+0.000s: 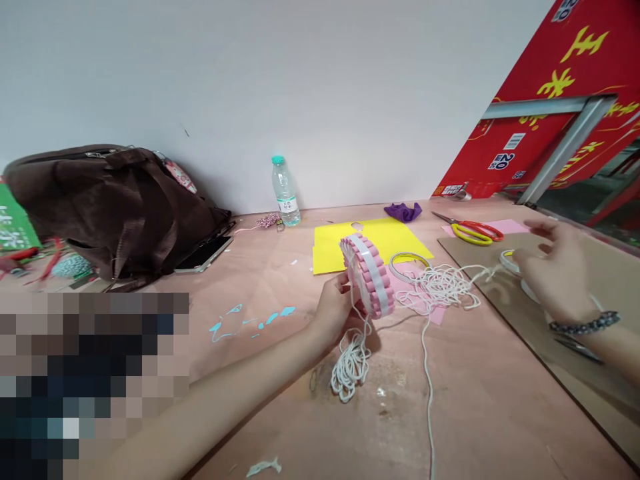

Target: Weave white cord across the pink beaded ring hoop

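My left hand (334, 303) grips a round pink craft piece (371, 277) with a ridged rim, raised on edge above the table. A pale band runs around that rim. White cord hangs from it, and a looped bundle of white cord (350, 370) lies below. On the right, my right hand (557, 267) hovers over a brown board with its fingers apart. Just left of it is a roll of tape (510, 261), partly covered by the hand. Between both hands lie a tangled heap of white cord (445, 285) and another tape roll (407, 265).
Scissors (473, 231) with red and yellow handles rest at the brown board's (595, 393) far end. Behind are yellow paper (330, 247), purple cloth (403, 212) and a water bottle (285, 193). A brown bag (100, 200) and a phone (206, 255) sit left.
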`<state>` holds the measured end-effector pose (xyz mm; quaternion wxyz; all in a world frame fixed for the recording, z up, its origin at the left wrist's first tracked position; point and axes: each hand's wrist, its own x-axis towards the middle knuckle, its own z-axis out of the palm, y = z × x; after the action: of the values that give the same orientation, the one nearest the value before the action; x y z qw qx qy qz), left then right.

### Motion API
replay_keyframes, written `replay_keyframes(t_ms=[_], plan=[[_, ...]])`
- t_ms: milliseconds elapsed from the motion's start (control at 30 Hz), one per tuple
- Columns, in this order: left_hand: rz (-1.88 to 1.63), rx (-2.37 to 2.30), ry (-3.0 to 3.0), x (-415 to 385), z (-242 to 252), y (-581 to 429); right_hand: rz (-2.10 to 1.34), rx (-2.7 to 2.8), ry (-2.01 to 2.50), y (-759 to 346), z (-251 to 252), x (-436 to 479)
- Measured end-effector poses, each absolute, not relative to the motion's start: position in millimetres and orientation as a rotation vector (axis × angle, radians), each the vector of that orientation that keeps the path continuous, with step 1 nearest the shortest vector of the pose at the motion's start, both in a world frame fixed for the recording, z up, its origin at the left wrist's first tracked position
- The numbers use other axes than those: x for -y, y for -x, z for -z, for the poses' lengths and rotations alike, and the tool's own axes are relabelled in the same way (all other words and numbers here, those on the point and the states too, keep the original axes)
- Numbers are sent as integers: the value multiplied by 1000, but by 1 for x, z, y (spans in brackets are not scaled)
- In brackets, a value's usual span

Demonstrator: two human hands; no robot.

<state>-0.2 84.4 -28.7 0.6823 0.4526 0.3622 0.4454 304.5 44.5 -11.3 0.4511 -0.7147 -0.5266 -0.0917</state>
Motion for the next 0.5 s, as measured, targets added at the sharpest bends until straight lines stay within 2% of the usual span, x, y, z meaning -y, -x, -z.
replay_keyframes(t_ms=[33,200,267,367,500], plan=[[-980,-834,-1033,-85,30,0,167,1358,1717,-291,10,-38],[-939,-856,-1103,-84,32,1,-618,1980,1342,-192,3,-7],[-949,-865,-1088,-83,29,1,-743,2114,1286,-178,1,-7],[-997,-863,-1014,-82,25,0,-644,1932,1459,-205,2,-22],[-1154,-824,-944,-84,21,-3,-167,1569,1844,-277,12,-48]])
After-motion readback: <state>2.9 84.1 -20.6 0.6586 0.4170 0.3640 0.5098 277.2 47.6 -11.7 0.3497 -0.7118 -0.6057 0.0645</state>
